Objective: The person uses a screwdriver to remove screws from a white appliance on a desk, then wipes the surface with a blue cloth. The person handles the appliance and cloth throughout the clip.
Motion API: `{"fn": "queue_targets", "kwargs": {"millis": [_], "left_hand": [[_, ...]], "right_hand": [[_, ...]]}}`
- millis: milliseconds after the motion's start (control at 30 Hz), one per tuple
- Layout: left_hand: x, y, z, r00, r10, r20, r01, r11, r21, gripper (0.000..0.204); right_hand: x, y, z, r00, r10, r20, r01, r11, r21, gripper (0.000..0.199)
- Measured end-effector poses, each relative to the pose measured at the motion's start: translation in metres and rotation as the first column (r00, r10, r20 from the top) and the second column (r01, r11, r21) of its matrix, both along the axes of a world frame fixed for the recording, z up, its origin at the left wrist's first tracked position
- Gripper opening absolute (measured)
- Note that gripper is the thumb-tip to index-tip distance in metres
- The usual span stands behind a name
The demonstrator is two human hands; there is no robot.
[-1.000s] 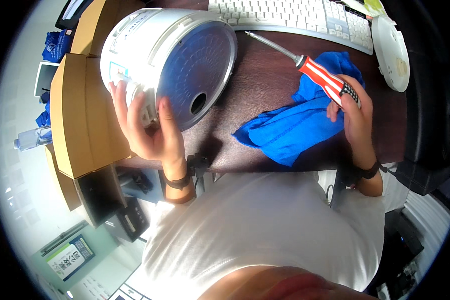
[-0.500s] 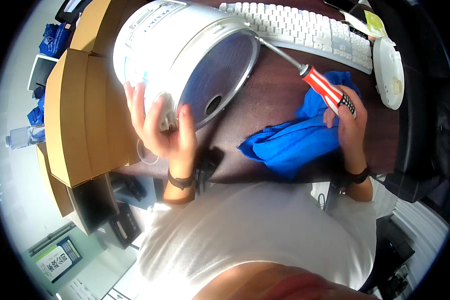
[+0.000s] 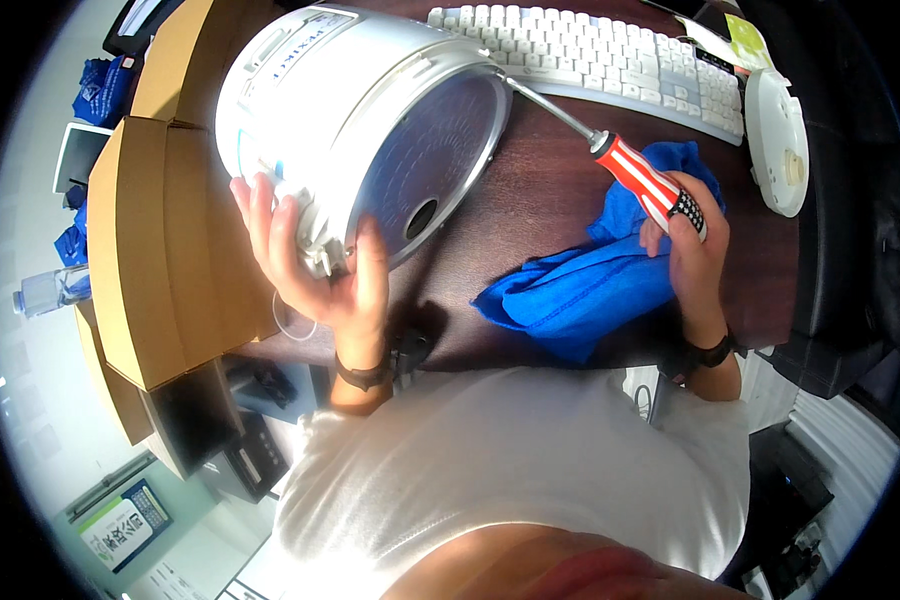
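Observation:
A white cylindrical appliance [image 3: 315, 105] lies tilted on its side at the upper left, its dark round end plate [image 3: 435, 165] facing right. Near the plate's lower edge is an oval hole. My left hand [image 3: 320, 270] grips the near edge of the appliance beside a white hinge-like part, thumb on the rim. A screwdriver [image 3: 640, 180] with a red, white and black handle is held in my right hand [image 3: 697, 260]. Its shaft reaches left to the far rim of the end plate; whether the tip touches is unclear. Below the screwdriver, a crumpled blue cloth [image 3: 580, 290] lies beside my right hand.
A white keyboard [image 3: 610, 65] spans the back of the dark brown table [image 3: 530, 190]. At the right rests a white oval cover [image 3: 775, 140]. Open cardboard boxes [image 3: 165, 250] stand close on the left, and a thin white loop [image 3: 292, 318] hangs near my left wrist.
The appliance has shifted slightly left and down with my left hand. The screwdriver and my right hand have moved a little left, staying at the rim.

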State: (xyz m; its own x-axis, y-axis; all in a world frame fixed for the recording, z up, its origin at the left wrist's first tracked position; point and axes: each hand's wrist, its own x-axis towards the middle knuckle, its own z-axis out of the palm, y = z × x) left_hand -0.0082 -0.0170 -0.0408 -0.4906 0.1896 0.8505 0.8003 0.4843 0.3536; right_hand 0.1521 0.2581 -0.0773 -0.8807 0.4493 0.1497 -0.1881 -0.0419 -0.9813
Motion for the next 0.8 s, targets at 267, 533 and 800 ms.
{"fn": "queue_targets", "kwargs": {"millis": [267,533,800], "left_hand": [[-0.001,0.000,-0.002,1.000,-0.025,-0.007,0.025,0.999,0.020,0.057],[0.001,0.002,0.004,1.000,-0.022,-0.004,0.022,0.999,-0.024,0.054],[0.001,0.003,0.012,0.999,-0.044,0.001,0.044,0.995,-0.085,0.056]], "right_hand": [[0.000,0.001,-0.002,1.000,-0.001,-0.018,0.001,1.000,0.020,0.035],[0.000,0.000,0.010,0.997,-0.081,-0.012,0.080,0.944,0.319,0.033],[-0.006,0.020,0.025,0.983,0.090,0.161,-0.076,0.993,-0.090,0.039]]}}
